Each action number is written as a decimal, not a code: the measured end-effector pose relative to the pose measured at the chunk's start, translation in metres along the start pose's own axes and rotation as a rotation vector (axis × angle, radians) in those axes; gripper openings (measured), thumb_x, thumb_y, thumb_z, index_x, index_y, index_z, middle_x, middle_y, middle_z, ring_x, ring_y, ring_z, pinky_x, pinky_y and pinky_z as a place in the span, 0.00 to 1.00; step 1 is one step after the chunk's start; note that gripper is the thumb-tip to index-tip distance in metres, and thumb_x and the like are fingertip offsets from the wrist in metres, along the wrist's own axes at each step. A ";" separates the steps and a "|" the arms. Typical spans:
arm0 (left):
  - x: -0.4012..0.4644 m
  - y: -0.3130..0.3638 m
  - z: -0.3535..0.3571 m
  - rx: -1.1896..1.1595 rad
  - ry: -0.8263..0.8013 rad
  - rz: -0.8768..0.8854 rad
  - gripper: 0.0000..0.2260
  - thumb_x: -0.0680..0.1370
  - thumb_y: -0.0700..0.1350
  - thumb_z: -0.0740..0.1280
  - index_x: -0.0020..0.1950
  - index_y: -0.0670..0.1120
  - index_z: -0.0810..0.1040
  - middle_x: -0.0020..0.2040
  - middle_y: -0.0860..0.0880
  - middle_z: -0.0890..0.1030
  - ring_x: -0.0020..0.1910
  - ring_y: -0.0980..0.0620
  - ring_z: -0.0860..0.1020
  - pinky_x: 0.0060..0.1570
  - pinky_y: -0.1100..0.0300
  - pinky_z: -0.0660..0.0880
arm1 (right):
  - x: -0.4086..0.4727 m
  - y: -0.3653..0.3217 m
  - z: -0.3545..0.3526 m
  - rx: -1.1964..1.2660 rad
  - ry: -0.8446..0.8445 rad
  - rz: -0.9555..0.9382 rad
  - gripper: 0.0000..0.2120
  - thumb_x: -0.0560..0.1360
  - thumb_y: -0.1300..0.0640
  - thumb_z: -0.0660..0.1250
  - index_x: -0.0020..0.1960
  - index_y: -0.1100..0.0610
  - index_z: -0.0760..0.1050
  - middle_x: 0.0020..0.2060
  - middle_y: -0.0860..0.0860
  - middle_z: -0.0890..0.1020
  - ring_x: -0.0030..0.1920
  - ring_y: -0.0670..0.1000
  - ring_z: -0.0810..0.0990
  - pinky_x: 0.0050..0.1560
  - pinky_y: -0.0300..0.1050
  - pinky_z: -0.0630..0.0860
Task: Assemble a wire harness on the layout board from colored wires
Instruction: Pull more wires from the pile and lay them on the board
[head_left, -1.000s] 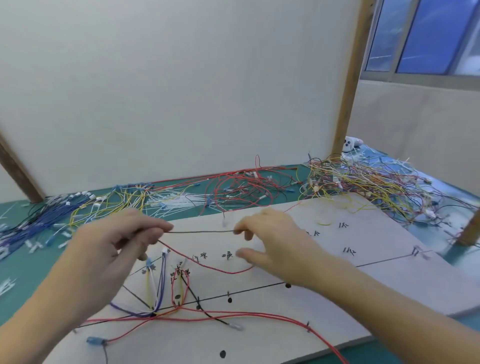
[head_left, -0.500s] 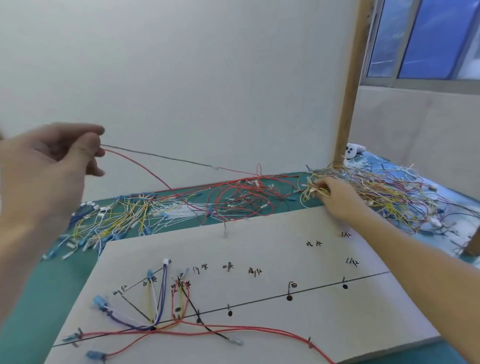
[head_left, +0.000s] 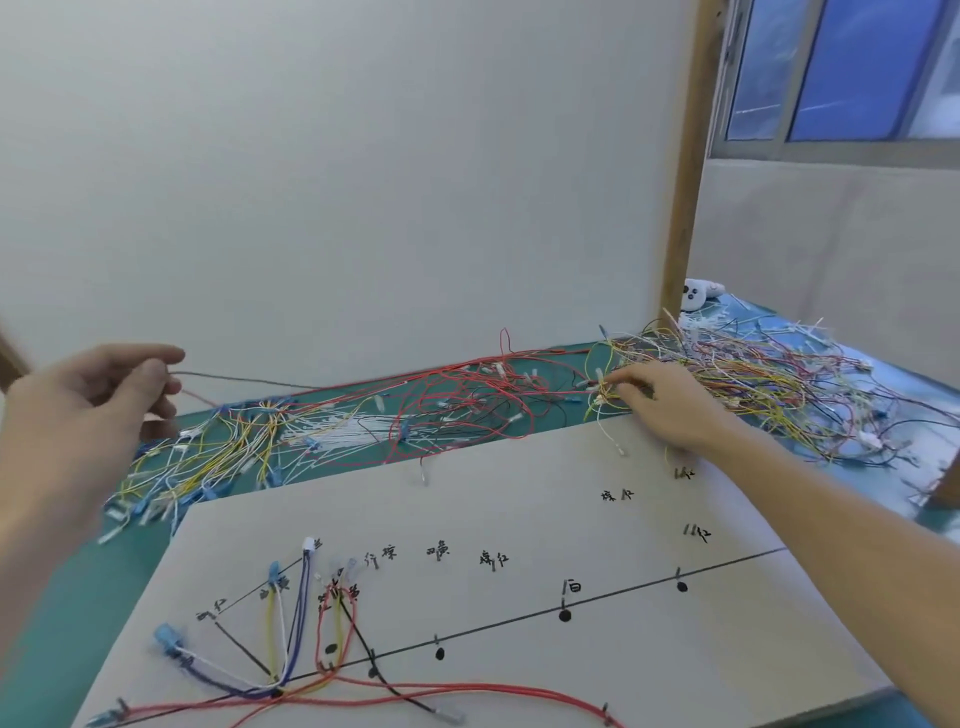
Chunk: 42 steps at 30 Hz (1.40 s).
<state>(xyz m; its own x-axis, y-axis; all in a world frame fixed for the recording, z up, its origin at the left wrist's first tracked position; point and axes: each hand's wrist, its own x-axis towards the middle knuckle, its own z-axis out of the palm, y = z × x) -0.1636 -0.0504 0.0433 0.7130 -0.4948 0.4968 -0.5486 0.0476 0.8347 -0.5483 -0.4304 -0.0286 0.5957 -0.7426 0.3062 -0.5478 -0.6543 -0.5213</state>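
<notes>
At nine o'clock the left hand (head_left: 88, 415) pinches a dark wire (head_left: 249, 379) aloft, while at two o'clock the right hand (head_left: 670, 405) seemingly grasps strands in the yellow wire pile (head_left: 753, 384) beyond the layout board (head_left: 519, 493).

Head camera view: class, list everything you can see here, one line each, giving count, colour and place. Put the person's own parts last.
layout board: one, pale grey with black lines and handwritten labels, nearest the viewer.
wires on the board: several, red, yellow, blue, white and black, lower left of the board.
red wire pile: one tangle, behind the board's middle.
yellow and blue wire pile: one tangle, behind the board's left side.
mixed wire pile: one tangle, mostly yellow, far right.
table: one, green.
white panel: one, upright behind the table.
window: one, blue panes, upper right.
left hand: raised at left, pinching a dark wire and a red one.
right hand: reaching into the mixed wire pile.
</notes>
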 end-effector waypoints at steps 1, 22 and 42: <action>-0.004 -0.004 -0.001 0.005 0.012 -0.002 0.17 0.77 0.57 0.65 0.60 0.52 0.83 0.43 0.52 0.82 0.36 0.57 0.79 0.38 0.67 0.81 | 0.001 -0.002 -0.002 -0.075 -0.021 -0.007 0.12 0.82 0.54 0.65 0.62 0.49 0.82 0.54 0.49 0.84 0.57 0.55 0.79 0.59 0.52 0.76; -0.080 0.080 0.060 0.650 -0.745 0.351 0.09 0.74 0.64 0.65 0.51 0.69 0.82 0.47 0.66 0.82 0.45 0.64 0.78 0.42 0.74 0.71 | 0.009 -0.035 -0.017 1.122 0.353 0.361 0.08 0.86 0.57 0.58 0.51 0.55 0.74 0.45 0.53 0.81 0.38 0.51 0.84 0.39 0.49 0.83; -0.058 0.099 0.382 -0.176 -0.642 -0.484 0.06 0.81 0.42 0.70 0.46 0.40 0.82 0.34 0.45 0.80 0.27 0.51 0.80 0.26 0.62 0.77 | -0.017 -0.021 -0.010 1.332 0.239 0.319 0.11 0.86 0.56 0.57 0.54 0.60 0.75 0.37 0.53 0.77 0.29 0.51 0.77 0.36 0.48 0.78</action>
<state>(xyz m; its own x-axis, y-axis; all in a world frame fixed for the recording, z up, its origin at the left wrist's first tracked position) -0.4260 -0.3485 0.0063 0.4352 -0.8929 -0.1156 -0.1301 -0.1894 0.9732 -0.5533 -0.4052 -0.0146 0.3643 -0.9271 0.0881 0.4074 0.0736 -0.9103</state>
